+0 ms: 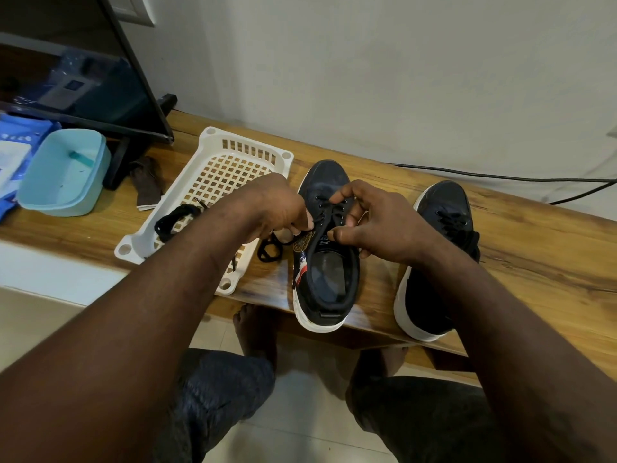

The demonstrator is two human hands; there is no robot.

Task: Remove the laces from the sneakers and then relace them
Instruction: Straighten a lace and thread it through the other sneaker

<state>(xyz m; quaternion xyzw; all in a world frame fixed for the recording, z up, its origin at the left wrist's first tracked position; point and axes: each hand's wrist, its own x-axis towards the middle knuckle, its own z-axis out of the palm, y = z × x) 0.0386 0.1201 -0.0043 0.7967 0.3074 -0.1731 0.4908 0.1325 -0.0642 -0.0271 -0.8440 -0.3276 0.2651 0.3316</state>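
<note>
Two dark sneakers with white soles stand on the wooden bench, toes pointing away from me. Over the left sneaker (pixel 325 282) my left hand (pixel 277 208) pinches a black lace (pixel 268 250) at the shoe's left eyelets; the slack loops on the bench beside the shoe. My right hand (pixel 374 225) curls over the upper eyelets and tongue, fingers on the lacing. The right sneaker (pixel 444 208) stands laced, partly hidden behind my right forearm. A second loose black lace (pixel 173 218) lies in the white basket.
A white lattice basket (pixel 213 145) sits left of the shoes. Further left are a light blue tub (pixel 63 175), a brown cloth (pixel 147 185) and a dark screen (pixel 100 78) on its stand. A black cable (pixel 500 177) runs along the wall. My knees and bare feet are below the bench edge.
</note>
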